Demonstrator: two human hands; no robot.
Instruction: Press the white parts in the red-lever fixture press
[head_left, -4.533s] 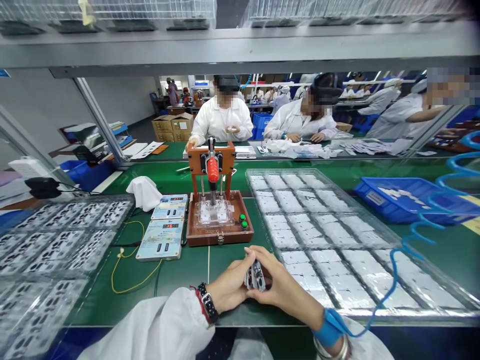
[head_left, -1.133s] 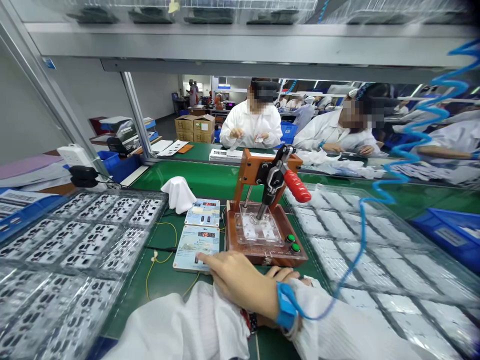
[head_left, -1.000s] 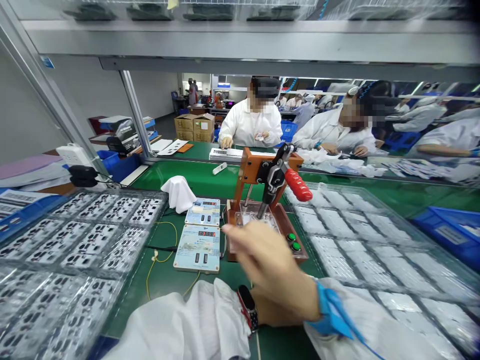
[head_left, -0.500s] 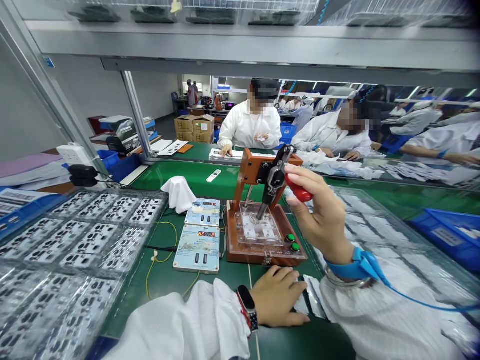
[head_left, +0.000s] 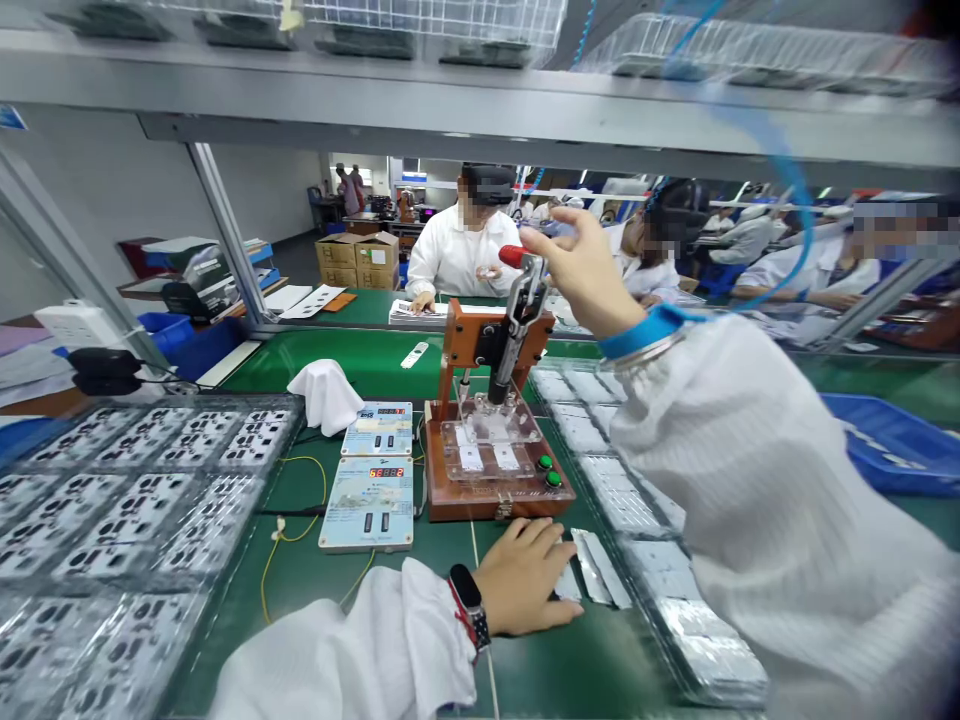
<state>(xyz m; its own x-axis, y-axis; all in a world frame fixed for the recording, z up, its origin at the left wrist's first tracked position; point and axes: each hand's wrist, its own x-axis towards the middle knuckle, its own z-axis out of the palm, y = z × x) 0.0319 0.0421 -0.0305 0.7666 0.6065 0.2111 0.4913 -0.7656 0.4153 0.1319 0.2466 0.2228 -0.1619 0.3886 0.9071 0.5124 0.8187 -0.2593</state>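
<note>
A brown press fixture [head_left: 495, 485] with a clear plate [head_left: 487, 440] and two green buttons stands at the bench middle. Its lever stands nearly upright, and my right hand [head_left: 581, 270] is closed on the lever's red handle [head_left: 512, 256], high above the fixture. A blue wrist strap with a coiled cord is on that wrist. My left hand [head_left: 525, 585] lies palm down on the green mat just in front of the fixture, fingers flat. Its fingertips touch a few silver pouches [head_left: 596, 570].
Clear trays of dark parts [head_left: 135, 490] fill the left side. Trays of silver pouches [head_left: 592, 440] run along the right. Two counter boxes [head_left: 367, 490] and a white cloth [head_left: 326, 395] sit left of the fixture. A blue bin [head_left: 892, 440] stands at right. People work across the bench.
My right hand left the front counter box, took the red handle and swung the lever up from tilted toward me to nearly upright. My left hand stayed on the mat.
</note>
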